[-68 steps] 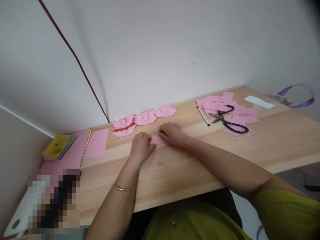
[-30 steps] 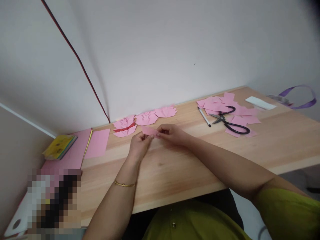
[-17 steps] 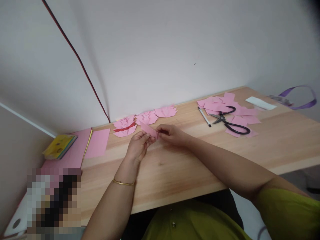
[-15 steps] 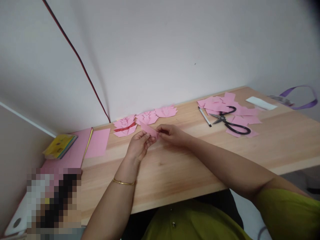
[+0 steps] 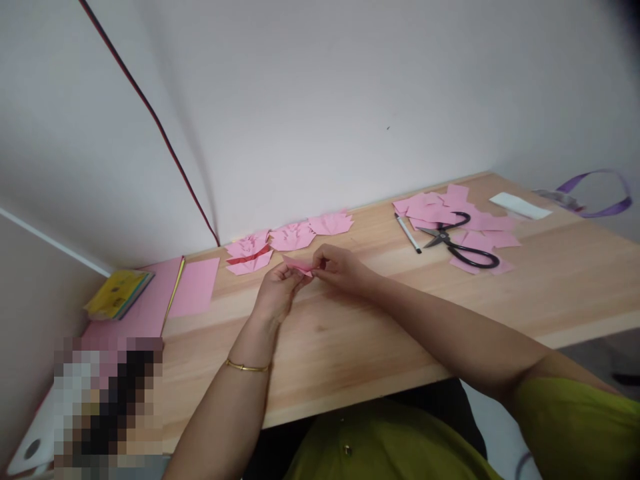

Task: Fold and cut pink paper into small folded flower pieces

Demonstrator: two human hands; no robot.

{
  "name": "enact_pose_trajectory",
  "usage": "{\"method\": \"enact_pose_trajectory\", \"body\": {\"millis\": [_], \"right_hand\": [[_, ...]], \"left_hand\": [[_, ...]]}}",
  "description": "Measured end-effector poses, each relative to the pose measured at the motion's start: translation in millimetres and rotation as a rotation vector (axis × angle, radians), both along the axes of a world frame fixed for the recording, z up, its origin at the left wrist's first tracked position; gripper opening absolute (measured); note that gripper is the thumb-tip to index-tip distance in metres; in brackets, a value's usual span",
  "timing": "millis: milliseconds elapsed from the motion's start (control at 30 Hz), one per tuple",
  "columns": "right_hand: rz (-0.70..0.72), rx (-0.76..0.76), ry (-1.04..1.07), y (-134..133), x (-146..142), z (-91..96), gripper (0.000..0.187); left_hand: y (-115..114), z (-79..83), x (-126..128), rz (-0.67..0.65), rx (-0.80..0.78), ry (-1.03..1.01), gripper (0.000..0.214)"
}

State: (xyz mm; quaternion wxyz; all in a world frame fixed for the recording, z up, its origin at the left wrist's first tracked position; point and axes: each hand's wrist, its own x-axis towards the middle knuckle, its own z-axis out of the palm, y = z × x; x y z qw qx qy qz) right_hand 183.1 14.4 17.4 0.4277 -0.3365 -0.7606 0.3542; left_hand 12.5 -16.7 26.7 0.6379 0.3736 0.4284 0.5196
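Note:
A small piece of folded pink paper (image 5: 300, 265) is pinched between both hands above the wooden table. My left hand (image 5: 276, 288) grips its left part, thumb on top. The fingertips of my right hand (image 5: 340, 268) are closed on the paper's right end. My fingers cover much of the paper, so its full shape is hidden. Just beyond the hands, several folded and cut pink paper pieces (image 5: 293, 235) lie in a row along the wall, and a red strip (image 5: 249, 256) crosses the leftmost one.
To the right, black-handled scissors (image 5: 443, 237) and a white pen (image 5: 408, 233) lie by a pile of pink paper pieces (image 5: 430, 208). A white strip (image 5: 520, 206) is farther right. On the left are pink sheets (image 5: 195, 287), a gold stick (image 5: 174, 290) and a yellow packet (image 5: 117, 293).
The pink paper has tilted flatter between my hands, showing less of its face. My right fingers have shifted slightly left along it.

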Motion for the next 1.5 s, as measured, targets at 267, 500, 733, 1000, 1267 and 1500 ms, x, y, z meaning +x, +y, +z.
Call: {"method": "enact_pose_trajectory", "body": {"millis": [267, 500, 733, 1000, 1267, 1500], "right_hand": [[0.021, 0.020, -0.056, -1, 1, 0.5, 0.010], [0.030, -0.024, -0.084, -4, 0, 6.0, 0.009], [0.031, 0.003, -0.084, -2, -1, 0.4, 0.007], [0.044, -0.065, -0.079, -1, 0, -0.1, 0.012], [0.050, -0.036, -0.065, -5, -2, 7.2, 0.026], [0.034, 0.043, -0.059, -5, -1, 6.7, 0.019]], "left_hand": [[1, -1.6, 1, 0.015, -0.021, 0.029, 0.028], [0, -0.4, 2, 0.021, -0.020, 0.025, 0.029], [0, -2.9, 2, 0.027, -0.016, 0.027, 0.028], [-1, 1.1, 4, -0.001, 0.021, 0.058, 0.024], [1, -9.8, 1, -0.027, 0.028, 0.090, 0.030], [-1, -2.6, 3, -0.005, -0.017, 0.074, 0.036]]}}
